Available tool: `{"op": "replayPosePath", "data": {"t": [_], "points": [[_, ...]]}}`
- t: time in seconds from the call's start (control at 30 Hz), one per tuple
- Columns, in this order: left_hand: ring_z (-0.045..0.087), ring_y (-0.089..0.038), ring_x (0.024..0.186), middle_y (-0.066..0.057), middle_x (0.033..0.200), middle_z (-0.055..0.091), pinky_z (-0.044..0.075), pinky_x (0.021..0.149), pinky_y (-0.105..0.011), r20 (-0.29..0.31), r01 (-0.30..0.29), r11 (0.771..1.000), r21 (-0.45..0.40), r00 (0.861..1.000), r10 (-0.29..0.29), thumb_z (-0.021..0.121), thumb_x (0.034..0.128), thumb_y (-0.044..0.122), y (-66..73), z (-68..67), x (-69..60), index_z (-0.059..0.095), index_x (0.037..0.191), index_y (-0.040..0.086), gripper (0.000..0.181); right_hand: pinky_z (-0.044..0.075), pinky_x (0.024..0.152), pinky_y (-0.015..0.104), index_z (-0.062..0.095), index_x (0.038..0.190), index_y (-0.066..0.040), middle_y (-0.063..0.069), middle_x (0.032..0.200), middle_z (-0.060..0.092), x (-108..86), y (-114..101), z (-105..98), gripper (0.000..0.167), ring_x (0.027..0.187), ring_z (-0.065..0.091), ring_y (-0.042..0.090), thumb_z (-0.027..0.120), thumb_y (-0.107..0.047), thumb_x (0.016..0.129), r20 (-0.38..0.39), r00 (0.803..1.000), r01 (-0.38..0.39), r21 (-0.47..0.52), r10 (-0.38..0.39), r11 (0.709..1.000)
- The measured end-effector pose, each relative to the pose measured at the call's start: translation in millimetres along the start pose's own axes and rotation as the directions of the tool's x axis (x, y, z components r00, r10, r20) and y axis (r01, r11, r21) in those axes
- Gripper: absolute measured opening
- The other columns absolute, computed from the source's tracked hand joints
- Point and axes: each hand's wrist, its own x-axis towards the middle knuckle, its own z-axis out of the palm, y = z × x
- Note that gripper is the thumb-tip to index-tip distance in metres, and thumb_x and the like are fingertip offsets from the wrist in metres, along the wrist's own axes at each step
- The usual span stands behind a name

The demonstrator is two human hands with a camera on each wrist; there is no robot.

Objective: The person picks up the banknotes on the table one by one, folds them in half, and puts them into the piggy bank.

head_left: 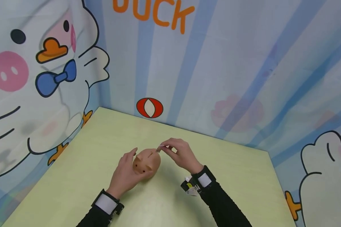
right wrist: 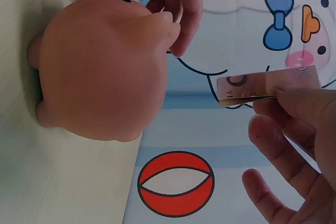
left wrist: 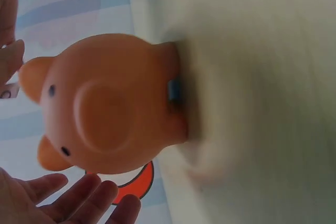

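Note:
A tan-orange piggy bank [head_left: 154, 160] stands upright on the table, its snout towards me and a slot in its back. My left hand [head_left: 126, 173] is at its head, thumb on one side and fingers on the other. In the left wrist view the loosely extended fingers [left wrist: 97, 198] look slightly apart from the piggy bank [left wrist: 110, 103]. My right hand [head_left: 182, 154] pinches a small folded banknote [right wrist: 268, 85] between thumb and fingers, beside the piggy bank's rear. The other right fingers [right wrist: 268, 135] hang loosely bent.
The pale yellow table [head_left: 230, 170] meets a cartoon-printed backdrop [head_left: 204, 63] at the back and sides. Near the right wrist is a small black-and-white item [head_left: 190, 186], partly hidden by the wristband. A blue plug [left wrist: 174, 91] shows beneath the piggy bank.

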Motion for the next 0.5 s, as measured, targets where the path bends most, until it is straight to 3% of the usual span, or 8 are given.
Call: {"op": "replayPosePath", "data": {"t": [0.17,0.5], "points": [[0.053,-0.043,0.134,-0.025,0.152,0.049,0.054,0.097,-0.066,0.007,0.016,1.0,-0.026,1.0,-0.016,0.09,0.0805,0.059,-3.1,10.4,3.4,0.035,0.163,0.004,0.113,0.056,0.083,0.035,0.081,0.107,-0.012,-0.002,0.098,0.079,10.1,3.5,9.7,0.015,0.081,0.068,0.011,0.081,-0.005,0.094,0.074,0.995,0.079,-0.088,-0.072,0.993],[0.052,-0.046,0.136,-0.03,0.153,0.047,0.054,0.099,-0.064,-0.02,-0.01,1.0,-0.005,1.0,0.01,0.091,0.0813,0.053,-8.0,21.8,6.6,0.036,0.16,-0.001,0.11,0.059,0.087,0.035,0.081,0.106,-0.014,-0.003,0.098,0.079,17.1,7.0,21.4,0.013,0.09,0.074,0.013,0.082,-0.008,0.095,0.174,0.976,0.17,-0.214,-0.134,0.962]]}}
